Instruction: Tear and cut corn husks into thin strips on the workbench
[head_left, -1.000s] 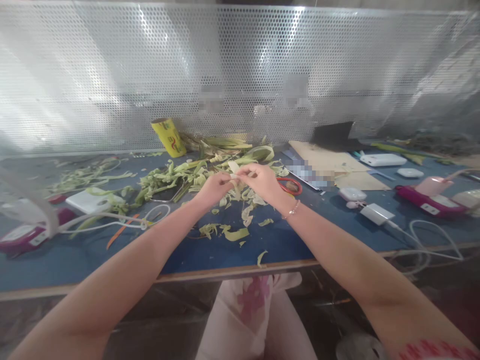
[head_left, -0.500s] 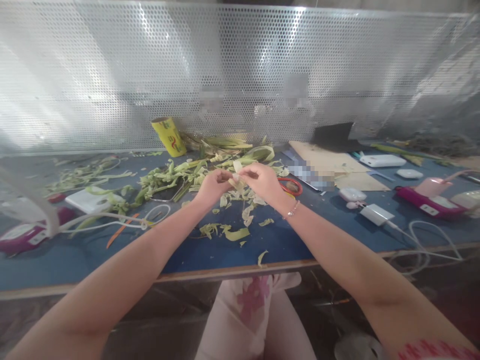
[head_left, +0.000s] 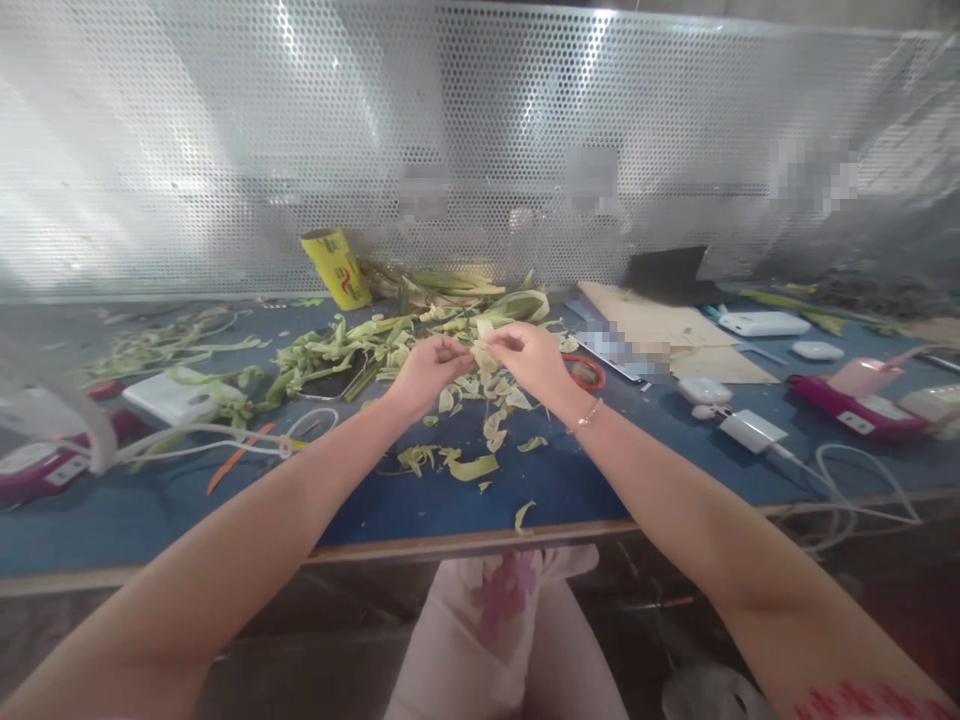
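My left hand (head_left: 431, 370) and my right hand (head_left: 529, 360) are close together over the middle of the blue table. A pale leaf strip (head_left: 485, 328) is pinched between the fingertips of my right hand. The fingers of my left hand are pressed together just beside it; what they hold is too small to make out. Pale green peelings (head_left: 472, 467) lie scattered below and around both hands. Behind and to the left spreads a heap of green stalks and leaves (head_left: 322, 355).
A yellow tube (head_left: 337, 270) stands tilted before the perforated metal screen (head_left: 480, 130). Cardboard (head_left: 652, 310), white chargers (head_left: 754, 430) with cables and a magenta device (head_left: 855, 408) lie right. At left are a white box (head_left: 169, 397) and an orange strip (head_left: 238, 460).
My hands have moved slightly apart. The pale strip has shifted a little to the right with my right fingertips, and the view has tilted a little.
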